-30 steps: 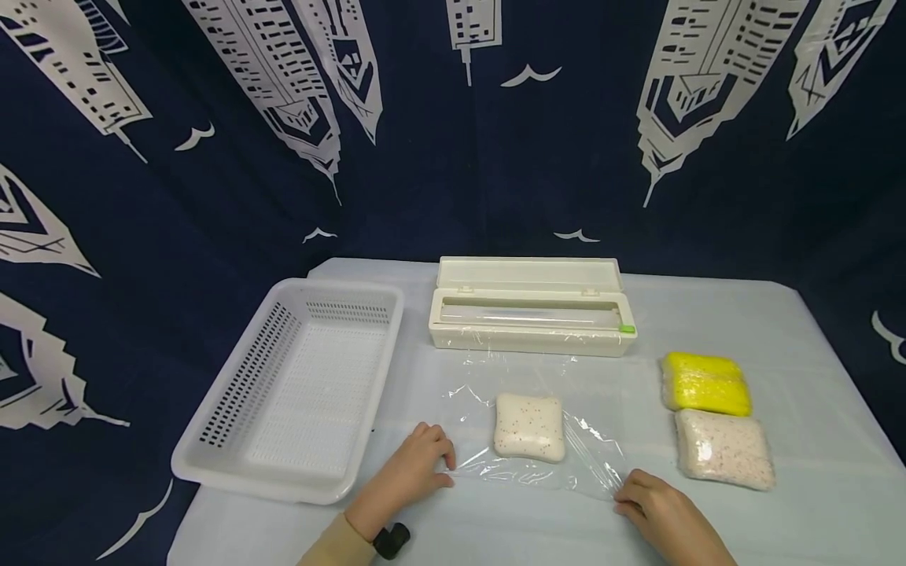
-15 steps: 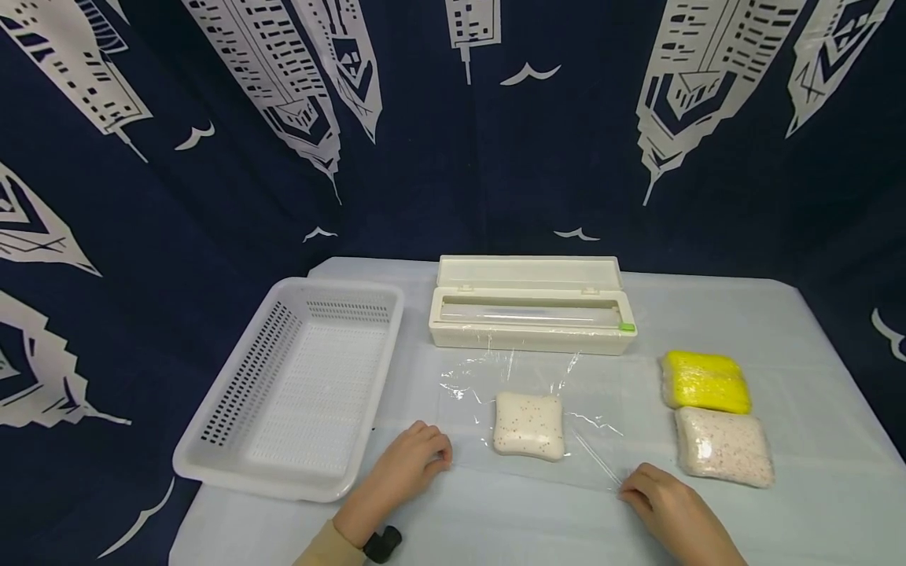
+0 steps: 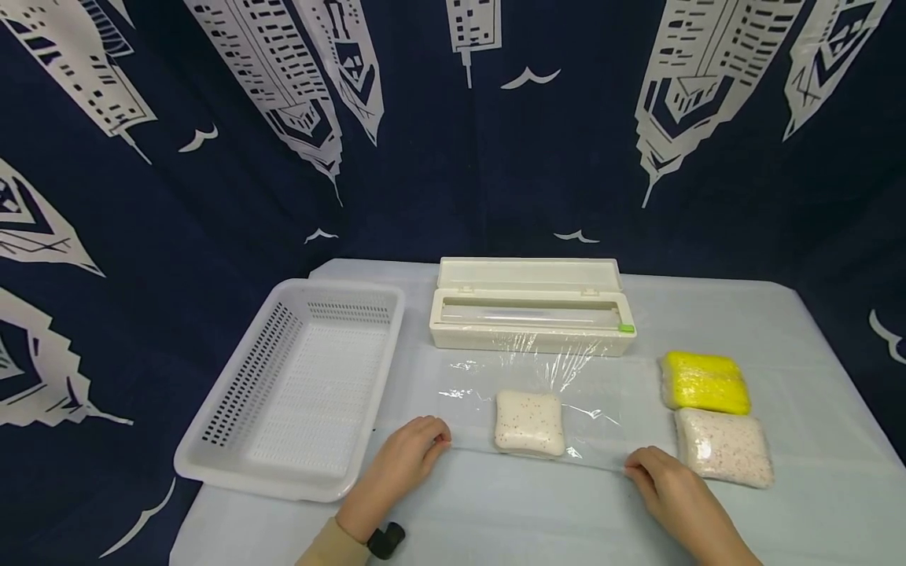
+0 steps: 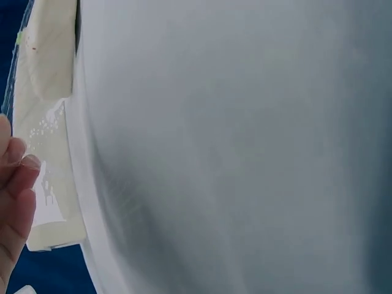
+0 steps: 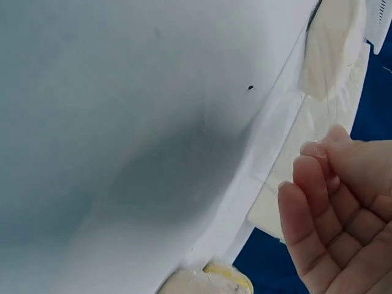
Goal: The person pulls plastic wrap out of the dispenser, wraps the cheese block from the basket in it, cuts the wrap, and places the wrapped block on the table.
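A sheet of cling film (image 3: 463,393) stretches toward me from a cream dispenser box (image 3: 531,341) with its lid up. On its near corners, my left hand (image 3: 409,457) pinches the left one and my right hand (image 3: 668,487) the right one. The film's near edge is drawn fairly straight between them. A cream, dark-speckled, pillow-shaped block (image 3: 528,424) sits in the middle of the sheet. In the left wrist view, thumb and fingers of the left hand (image 4: 15,196) meet at the tips. The right hand (image 5: 343,208) pinches similarly in the right wrist view.
A white perforated basket (image 3: 185,460) stands on the left of the white-covered table (image 3: 538,527). At right lie a film-wrapped yellow block (image 3: 706,384) and a wrapped pinkish speckled block (image 3: 725,448), touching or nearly so. A dark patterned curtain (image 3: 481,173) hangs behind.
Both hands have moved slightly away from me, the right also a little rightward. The film's near edge has straightened and come closer to the speckled block. Creases now fan out near the dispenser.
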`<state>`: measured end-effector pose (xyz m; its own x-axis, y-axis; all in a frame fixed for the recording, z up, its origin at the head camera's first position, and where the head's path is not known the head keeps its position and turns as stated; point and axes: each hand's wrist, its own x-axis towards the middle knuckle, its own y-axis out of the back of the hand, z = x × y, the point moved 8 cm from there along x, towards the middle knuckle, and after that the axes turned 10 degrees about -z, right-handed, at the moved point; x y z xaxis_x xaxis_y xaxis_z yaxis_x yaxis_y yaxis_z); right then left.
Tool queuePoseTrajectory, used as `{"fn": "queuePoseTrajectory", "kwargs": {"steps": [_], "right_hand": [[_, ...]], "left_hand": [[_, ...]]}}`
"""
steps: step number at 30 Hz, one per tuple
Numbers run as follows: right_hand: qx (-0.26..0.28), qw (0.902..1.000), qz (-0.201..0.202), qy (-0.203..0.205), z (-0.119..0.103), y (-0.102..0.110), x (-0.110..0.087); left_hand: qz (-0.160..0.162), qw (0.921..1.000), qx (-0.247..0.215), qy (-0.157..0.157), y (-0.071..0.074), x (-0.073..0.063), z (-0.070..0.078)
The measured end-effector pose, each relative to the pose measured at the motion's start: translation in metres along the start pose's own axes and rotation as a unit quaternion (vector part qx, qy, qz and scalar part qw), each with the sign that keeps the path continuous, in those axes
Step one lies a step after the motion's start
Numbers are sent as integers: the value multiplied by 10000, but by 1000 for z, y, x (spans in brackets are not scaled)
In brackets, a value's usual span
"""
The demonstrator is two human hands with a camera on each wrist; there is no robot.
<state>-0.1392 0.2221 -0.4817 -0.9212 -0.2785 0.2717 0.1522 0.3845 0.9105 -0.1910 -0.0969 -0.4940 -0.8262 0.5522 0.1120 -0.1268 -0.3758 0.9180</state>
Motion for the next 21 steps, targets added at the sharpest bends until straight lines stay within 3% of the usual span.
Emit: {"fn": "queuePoseTrajectory", "kwargs": {"steps": [5, 14, 21], "right_hand": [[-36, 9995, -200, -243, 7, -5, 7], [145, 9884, -1172, -953, 18, -19, 25], [246, 9759, -1809, -1195, 24, -30, 34]], "left_hand": [[84, 9997, -123, 184, -2, 2, -5], [343, 9984, 171, 414, -5, 9, -9], [51, 9963, 300, 803, -17, 20, -14]]}}
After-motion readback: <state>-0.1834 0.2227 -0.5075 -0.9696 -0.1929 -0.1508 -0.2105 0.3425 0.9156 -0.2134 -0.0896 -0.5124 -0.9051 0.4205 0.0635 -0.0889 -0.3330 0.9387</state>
